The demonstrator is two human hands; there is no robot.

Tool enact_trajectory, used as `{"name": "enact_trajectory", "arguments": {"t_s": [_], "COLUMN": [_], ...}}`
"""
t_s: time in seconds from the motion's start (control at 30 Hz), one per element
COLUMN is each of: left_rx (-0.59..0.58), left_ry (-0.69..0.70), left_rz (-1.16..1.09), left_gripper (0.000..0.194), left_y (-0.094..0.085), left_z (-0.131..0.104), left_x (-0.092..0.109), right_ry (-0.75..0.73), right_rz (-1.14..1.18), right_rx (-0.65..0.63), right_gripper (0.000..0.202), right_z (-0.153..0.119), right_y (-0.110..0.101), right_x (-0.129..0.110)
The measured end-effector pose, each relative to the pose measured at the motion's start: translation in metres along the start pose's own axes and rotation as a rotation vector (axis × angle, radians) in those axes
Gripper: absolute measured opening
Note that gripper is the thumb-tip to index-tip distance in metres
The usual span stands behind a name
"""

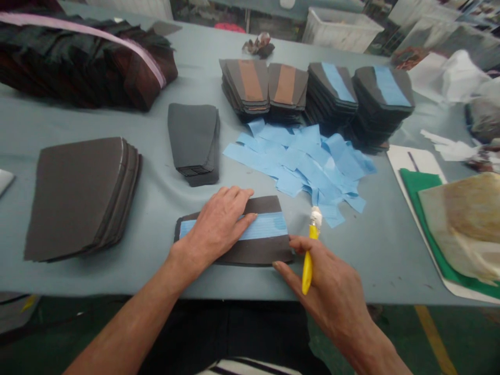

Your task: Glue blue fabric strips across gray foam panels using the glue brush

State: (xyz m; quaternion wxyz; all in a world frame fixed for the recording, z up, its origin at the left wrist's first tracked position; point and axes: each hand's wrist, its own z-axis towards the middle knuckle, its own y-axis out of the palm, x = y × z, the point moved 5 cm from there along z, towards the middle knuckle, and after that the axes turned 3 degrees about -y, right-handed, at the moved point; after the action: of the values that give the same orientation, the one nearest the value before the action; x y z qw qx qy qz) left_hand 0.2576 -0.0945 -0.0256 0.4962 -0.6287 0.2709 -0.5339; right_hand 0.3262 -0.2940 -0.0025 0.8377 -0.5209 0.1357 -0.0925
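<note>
Head view: dark panel (258,252) with a blue strip (265,225) beneath my left hand (214,226)

At far left, a ruffled dark bundle (78,62) under a pink band (101,35) runs out of the picture; its layers blur together, so I can't pick out single pieces. Nearer me sits a thick stack of matte, blackish-brown sheets (74,198). Next comes a smaller grey stack (193,138), smooth and tapered.

My left hand lies palm down, fingers stretched out, on the panel near the front of the tabletop (383,239), hiding part of the finely lined strip.

Beyond, brown-striped stacks (250,80) and blue-striped stacks (338,83) stand in a row, their lower parts partly covered by a loose heap of thin blue pieces (308,153).

My right hand (332,276) grips a yellow-handled brush (308,273), thumb and forefinger at the panel's right end; its other fingers are mostly hidden. I can't tell whether the whitened bristles touch the heap.

At right, a white board (398,156), a flat green sheet (420,182) and a stained, crumpled covering (464,208) are cut off.
</note>
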Motion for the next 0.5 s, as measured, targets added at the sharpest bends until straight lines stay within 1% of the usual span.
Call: {"name": "enact_trajectory", "arguments": {"t_s": [0.1, 0.23, 0.37, 0.5], "left_rx": [-0.004, -0.024, -0.052, -0.072], "left_ry": [-0.009, -0.028, -0.059, -0.086], "left_rz": [-0.006, -0.001, 0.037, 0.066], "left_gripper": [0.04, 0.042, 0.039, 0.035], "left_y": [0.0, 0.0, -0.002, -0.003], "left_z": [0.0, -0.002, -0.003, -0.004], "left_x": [-0.001, 0.001, 0.005, 0.007], "right_ry": [0.034, 0.037, 0.02, 0.005], "right_rz": [-0.029, -0.111, -0.179, -0.177], "right_rx": [0.045, 0.101, 0.099, 0.104], "right_gripper": [0.041, 0.041, 0.044, 0.049], "right_z": [0.002, 0.001, -0.005, -0.011], "right_y": [0.001, 0.003, 0.005, 0.006], "right_x": [-0.003, -0.008, -0.01, -0.006]}}
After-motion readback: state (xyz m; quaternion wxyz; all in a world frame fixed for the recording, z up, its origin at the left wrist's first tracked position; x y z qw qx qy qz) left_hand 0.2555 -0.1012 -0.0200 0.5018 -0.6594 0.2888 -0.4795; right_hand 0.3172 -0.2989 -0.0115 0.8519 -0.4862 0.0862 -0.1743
